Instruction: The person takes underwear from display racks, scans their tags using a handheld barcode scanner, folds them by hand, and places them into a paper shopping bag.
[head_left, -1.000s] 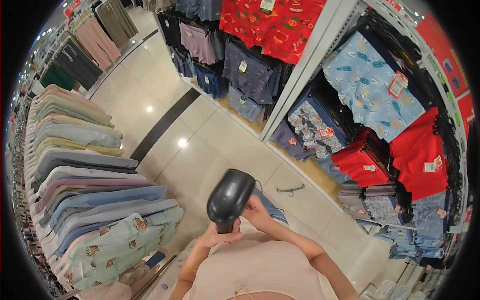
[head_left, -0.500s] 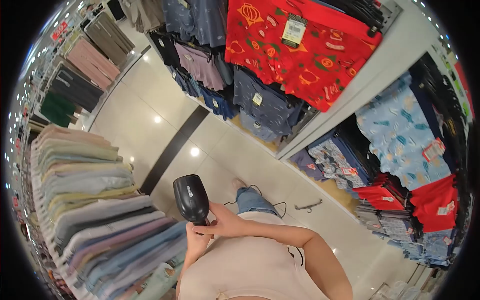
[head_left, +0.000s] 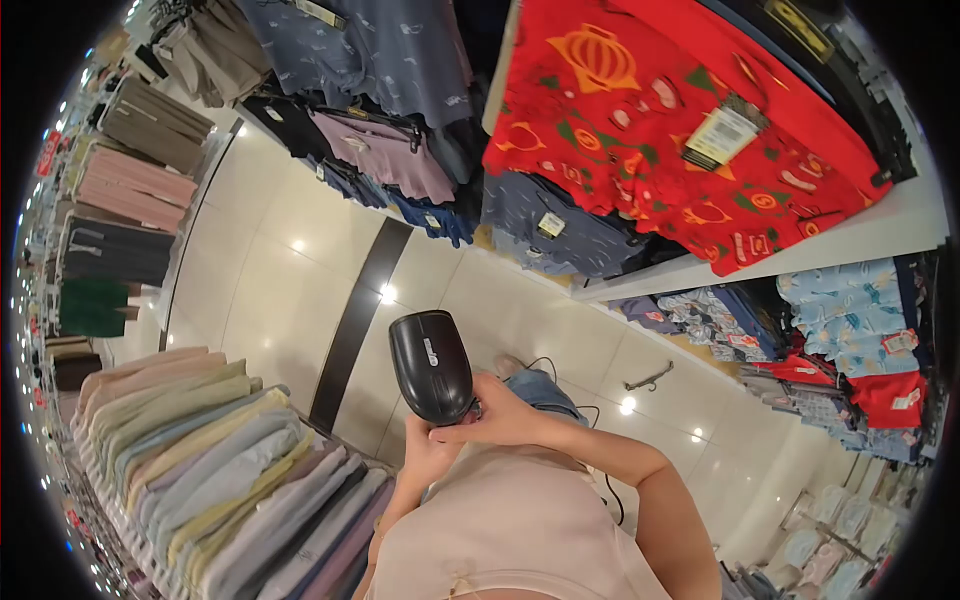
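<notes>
A black handheld scanner [head_left: 431,367] is held upright in front of my chest, its rounded head away from me. My left hand [head_left: 428,450] wraps around its handle from the left. Against the handle's right side, just below the head, my right hand [head_left: 492,414] is closed with its fingers reaching across to my left hand. Both hands touch, and most of the handle is hidden by them. A thin black cable [head_left: 596,408] loops to the right of my hands.
Red patterned shorts [head_left: 640,140] with a tag hang close ahead on the right. Hanging shirts [head_left: 230,470] fill the lower left. A dark hanger [head_left: 649,377] lies on the tiled floor [head_left: 290,260]. Trousers [head_left: 135,185] hang along the upper left; light blue shorts [head_left: 845,320] hang farther right.
The view has shifted, bringing the red patterned shorts closer. The scanner swung left, then back toward the middle. Its printed label now shows, and both hands remain around the handle.
</notes>
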